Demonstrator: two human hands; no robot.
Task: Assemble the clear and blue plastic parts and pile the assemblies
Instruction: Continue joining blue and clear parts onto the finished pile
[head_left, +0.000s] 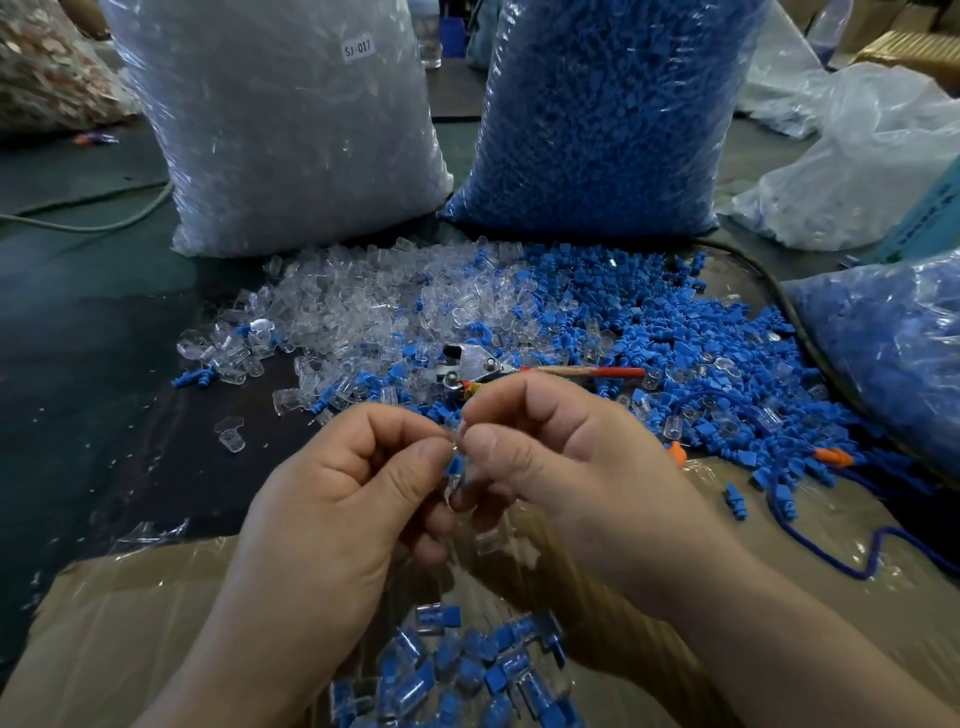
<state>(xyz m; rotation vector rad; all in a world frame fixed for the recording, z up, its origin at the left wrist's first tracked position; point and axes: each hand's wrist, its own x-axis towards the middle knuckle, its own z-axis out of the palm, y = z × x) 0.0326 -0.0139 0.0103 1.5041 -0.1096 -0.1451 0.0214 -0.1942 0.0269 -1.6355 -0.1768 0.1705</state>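
Our left hand (337, 499) and right hand (561, 457) pinched one clear-and-blue piece (456, 466); behind stood a clear-parts bag (291, 130) and a blue-parts bag (608, 119).

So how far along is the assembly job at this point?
Done: a small pile of joined clear-and-blue plastic assemblies lies nearest the camera. In hand: the left hand and right hand pinch one blue plastic plug and clear plastic shell together. Left: the loose heap of clear shells, the heap of blue plugs, plus a full sack of clear parts and a sack of blue parts behind.
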